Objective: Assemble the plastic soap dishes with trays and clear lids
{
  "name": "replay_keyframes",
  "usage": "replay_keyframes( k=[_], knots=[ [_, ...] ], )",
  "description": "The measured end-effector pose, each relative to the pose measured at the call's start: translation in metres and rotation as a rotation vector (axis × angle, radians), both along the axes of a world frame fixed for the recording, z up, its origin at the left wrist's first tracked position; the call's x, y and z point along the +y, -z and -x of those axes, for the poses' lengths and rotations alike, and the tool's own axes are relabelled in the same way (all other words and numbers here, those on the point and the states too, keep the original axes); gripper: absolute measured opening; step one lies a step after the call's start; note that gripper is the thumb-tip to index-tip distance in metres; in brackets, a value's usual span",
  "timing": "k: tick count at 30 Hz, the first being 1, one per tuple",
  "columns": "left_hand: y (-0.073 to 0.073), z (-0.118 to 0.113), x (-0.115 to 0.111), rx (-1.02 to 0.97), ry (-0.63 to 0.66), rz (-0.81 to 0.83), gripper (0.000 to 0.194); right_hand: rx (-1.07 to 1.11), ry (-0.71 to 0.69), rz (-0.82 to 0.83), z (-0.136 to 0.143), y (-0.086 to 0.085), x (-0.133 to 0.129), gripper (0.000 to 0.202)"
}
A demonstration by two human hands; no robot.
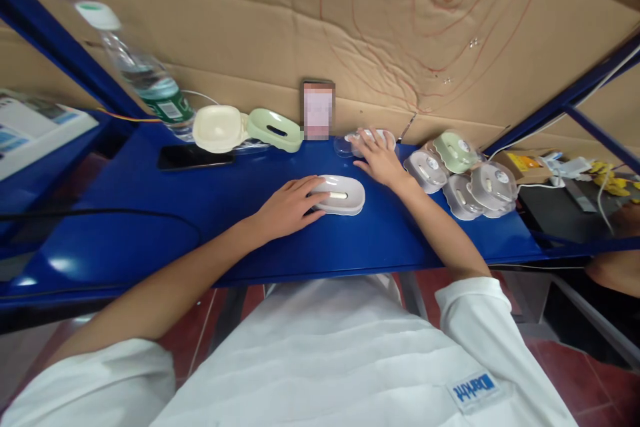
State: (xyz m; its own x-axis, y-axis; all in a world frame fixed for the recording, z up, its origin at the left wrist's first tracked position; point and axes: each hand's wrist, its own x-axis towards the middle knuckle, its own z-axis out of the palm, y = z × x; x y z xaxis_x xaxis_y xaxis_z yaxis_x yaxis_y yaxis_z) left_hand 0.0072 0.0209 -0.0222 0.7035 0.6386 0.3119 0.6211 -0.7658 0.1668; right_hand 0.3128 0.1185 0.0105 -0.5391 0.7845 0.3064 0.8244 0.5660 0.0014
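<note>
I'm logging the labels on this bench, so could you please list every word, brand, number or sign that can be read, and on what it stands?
"Darkht" (last letters uncertain): patch on the shirt.
Too blurred: bottle label, which bears a barcode; box; printed item at far left.
Too small: stickers on the right-hand stack.
Pixelated: screen.
None seen: dish at the left hand.

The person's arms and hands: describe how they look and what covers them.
The left hand and right hand are ungloved, with slim fingers. Both forearms are bare, with no watch or bracelet showing. The short white sleeves are loose, with wide openings, and match the shirt, which carries a patch with blue and white lettering.
</note>
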Motion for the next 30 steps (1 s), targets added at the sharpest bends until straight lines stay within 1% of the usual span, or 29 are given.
replay_keyframes(
  k=[2,3,5,7,9,10,12,13,16,18,20,22,25,27,28,30],
  knots=[
    [-0.002,0.000,0.000,-0.002,-0.013,-0.007,0.038,-0.024,0.030,0.023,-0.005,0.001,0.016,0.045],
    [-0.002,0.001,0.000,-0.001,-0.019,-0.010,0.037,-0.015,0.037,0.022,-0.008,0.001,0.019,0.042],
    [-0.002,0.001,0.000,0.001,-0.040,-0.017,0.038,0.022,0.045,-0.006,-0.011,0.003,0.014,0.041],
    [-0.002,0.000,0.000,0.001,-0.061,-0.016,0.039,0.041,0.039,-0.037,-0.013,0.003,0.000,0.044],
    [-0.002,0.000,0.001,0.002,-0.079,-0.005,0.040,0.022,0.012,-0.052,-0.014,0.003,-0.013,0.042],
    [-0.002,0.000,0.001,0.005,-0.086,0.001,0.041,0.002,0.002,-0.053,-0.014,0.004,-0.017,0.046],
    [-0.002,0.000,0.001,0.007,-0.097,0.014,0.043,-0.035,0.015,-0.030,-0.015,0.007,-0.019,0.058],
    [-0.001,0.000,0.002,0.005,-0.102,0.021,0.043,-0.045,0.031,-0.006,-0.016,0.009,-0.017,0.061],
    [-0.001,0.000,0.003,-0.024,-0.114,0.057,0.042,-0.010,0.053,0.061,-0.025,0.014,-0.012,0.055],
    [0.000,0.001,0.003,-0.057,-0.127,0.108,0.042,0.047,0.026,0.055,-0.031,0.014,-0.015,0.053],
    [0.001,0.001,0.003,-0.087,-0.143,0.187,0.044,0.116,0.000,0.029,-0.035,0.010,-0.024,0.055],
    [0.001,0.001,0.003,-0.120,-0.158,0.260,0.053,0.185,-0.025,0.032,-0.034,0.004,-0.038,0.057],
    [0.001,0.000,0.003,-0.181,-0.161,0.300,0.075,0.263,-0.086,0.117,-0.024,-0.003,-0.057,0.057],
    [0.000,0.000,0.003,-0.214,-0.147,0.295,0.085,0.298,-0.162,0.191,-0.016,-0.003,-0.066,0.055],
    [0.000,0.001,0.004,-0.222,-0.136,0.291,0.086,0.309,-0.209,0.225,-0.013,-0.001,-0.069,0.055],
    [0.000,0.002,0.005,-0.216,-0.117,0.281,0.084,0.325,-0.300,0.282,-0.007,0.004,-0.073,0.055]
  ],
)
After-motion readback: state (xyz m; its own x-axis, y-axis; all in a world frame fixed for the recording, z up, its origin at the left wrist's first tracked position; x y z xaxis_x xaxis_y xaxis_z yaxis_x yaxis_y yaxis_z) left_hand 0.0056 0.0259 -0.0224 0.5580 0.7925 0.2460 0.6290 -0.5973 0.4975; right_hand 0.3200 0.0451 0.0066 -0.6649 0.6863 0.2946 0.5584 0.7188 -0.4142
